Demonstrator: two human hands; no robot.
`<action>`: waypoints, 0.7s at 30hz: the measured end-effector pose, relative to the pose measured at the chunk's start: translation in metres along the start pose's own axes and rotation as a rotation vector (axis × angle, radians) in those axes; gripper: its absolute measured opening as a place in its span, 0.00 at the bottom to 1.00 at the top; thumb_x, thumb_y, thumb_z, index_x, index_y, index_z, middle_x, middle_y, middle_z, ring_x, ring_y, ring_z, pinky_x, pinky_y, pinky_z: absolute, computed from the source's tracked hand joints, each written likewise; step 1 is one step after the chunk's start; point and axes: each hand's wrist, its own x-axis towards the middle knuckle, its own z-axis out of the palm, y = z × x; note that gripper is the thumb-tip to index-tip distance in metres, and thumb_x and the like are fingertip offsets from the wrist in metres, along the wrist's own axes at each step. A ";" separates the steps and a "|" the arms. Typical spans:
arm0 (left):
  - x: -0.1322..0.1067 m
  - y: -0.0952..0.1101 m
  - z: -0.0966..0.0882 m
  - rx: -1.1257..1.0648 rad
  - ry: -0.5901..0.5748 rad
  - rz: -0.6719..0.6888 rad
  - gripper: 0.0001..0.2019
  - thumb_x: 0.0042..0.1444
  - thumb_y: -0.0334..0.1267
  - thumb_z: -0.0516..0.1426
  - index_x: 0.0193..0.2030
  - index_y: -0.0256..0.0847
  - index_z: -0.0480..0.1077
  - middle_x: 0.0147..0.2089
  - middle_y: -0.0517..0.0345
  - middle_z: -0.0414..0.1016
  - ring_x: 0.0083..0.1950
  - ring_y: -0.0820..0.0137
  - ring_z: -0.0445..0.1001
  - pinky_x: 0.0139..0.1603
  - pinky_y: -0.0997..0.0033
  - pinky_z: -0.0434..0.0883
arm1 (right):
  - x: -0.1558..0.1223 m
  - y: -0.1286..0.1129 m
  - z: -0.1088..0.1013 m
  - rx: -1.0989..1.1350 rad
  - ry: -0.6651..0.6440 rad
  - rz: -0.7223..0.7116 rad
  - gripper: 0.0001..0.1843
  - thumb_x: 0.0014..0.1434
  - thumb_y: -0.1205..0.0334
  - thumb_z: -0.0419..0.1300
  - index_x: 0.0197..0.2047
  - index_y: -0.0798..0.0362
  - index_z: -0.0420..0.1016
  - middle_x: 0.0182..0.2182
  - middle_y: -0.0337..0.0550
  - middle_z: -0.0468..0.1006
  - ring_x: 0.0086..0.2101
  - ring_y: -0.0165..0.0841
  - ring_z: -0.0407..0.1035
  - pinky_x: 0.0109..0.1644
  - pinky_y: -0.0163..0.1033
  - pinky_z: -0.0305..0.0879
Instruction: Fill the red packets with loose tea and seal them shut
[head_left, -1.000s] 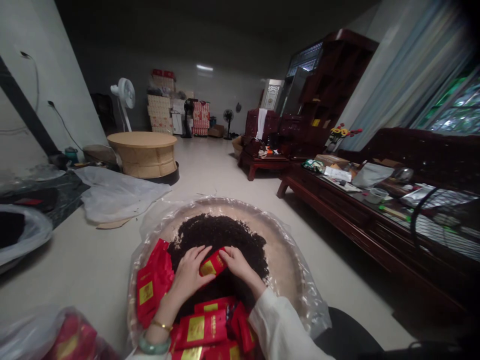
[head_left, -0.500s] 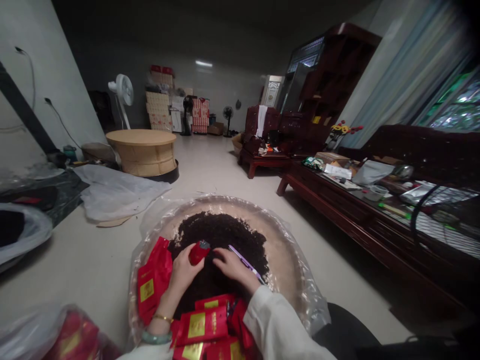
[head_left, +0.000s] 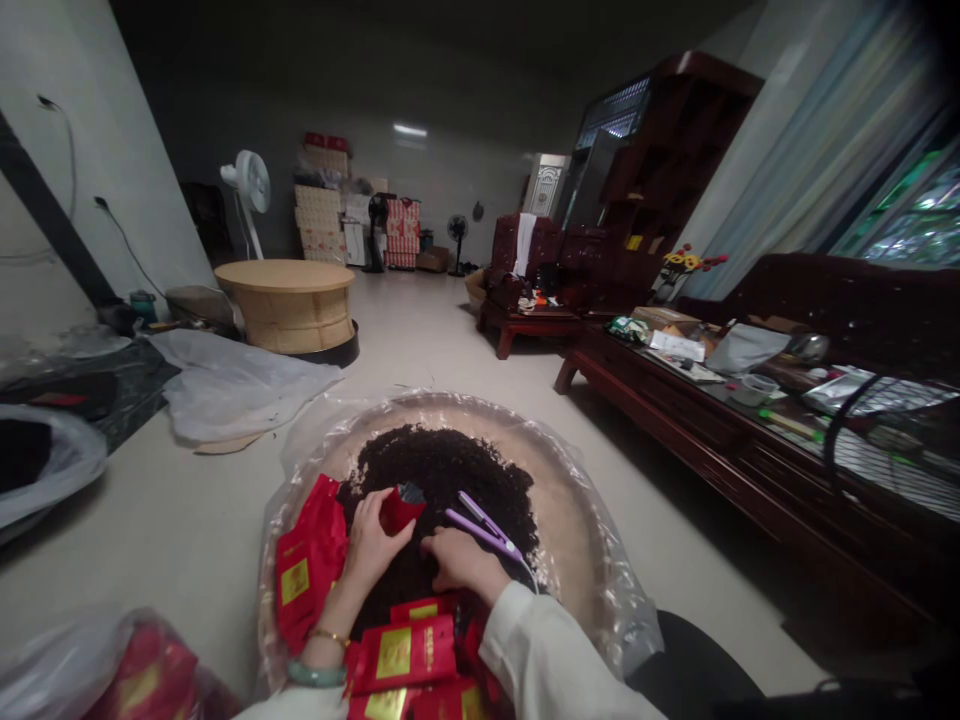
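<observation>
A wide round tray (head_left: 577, 540) lined with clear plastic holds a heap of dark loose tea leaves (head_left: 450, 465). My left hand (head_left: 371, 545) is closed round a small red packet (head_left: 397, 508) held upright with its mouth open, just above the leaves. My right hand (head_left: 461, 562) is closed, resting low on the leaves beside that packet. A purple clamp-like tool (head_left: 484, 525) lies on the leaves, touching the right hand's far side; whether the fingers grip it is unclear. Red packets with gold labels (head_left: 409, 650) lie at the tray's near edge, and another stack (head_left: 304, 560) leans at its left.
A long dark wooden table (head_left: 750, 430) cluttered with small items runs along the right. A round wooden drum (head_left: 289, 305) and white plastic sheet (head_left: 232, 385) lie on the floor to the left. A bag of red packets (head_left: 142, 675) sits at bottom left.
Both hands held one red packet flat a second ago. Now the left hand alone holds it upright, and the right hand has dropped onto the leaves beside the purple tool.
</observation>
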 end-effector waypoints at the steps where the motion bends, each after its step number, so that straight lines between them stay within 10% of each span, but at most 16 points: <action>1: 0.000 0.000 0.000 0.011 0.000 0.004 0.19 0.46 0.40 0.60 0.46 0.41 0.65 0.41 0.52 0.72 0.44 0.59 0.71 0.47 0.55 0.70 | 0.000 0.003 0.001 0.045 0.037 0.010 0.23 0.39 0.69 0.67 0.42 0.51 0.77 0.38 0.46 0.76 0.36 0.39 0.71 0.37 0.37 0.64; 12: -0.002 0.003 0.003 0.030 -0.025 0.054 0.20 0.46 0.39 0.60 0.47 0.39 0.65 0.42 0.51 0.72 0.44 0.59 0.70 0.46 0.57 0.70 | 0.001 0.012 -0.060 0.710 0.549 0.060 0.10 0.47 0.67 0.61 0.35 0.53 0.78 0.26 0.37 0.77 0.25 0.29 0.69 0.32 0.33 0.64; 21: -0.001 0.001 0.005 0.033 -0.002 0.057 0.20 0.47 0.38 0.60 0.48 0.41 0.63 0.43 0.51 0.70 0.46 0.58 0.70 0.47 0.55 0.70 | 0.014 0.002 -0.054 0.954 0.579 0.098 0.16 0.59 0.58 0.51 0.44 0.52 0.74 0.36 0.44 0.77 0.34 0.34 0.73 0.29 0.34 0.70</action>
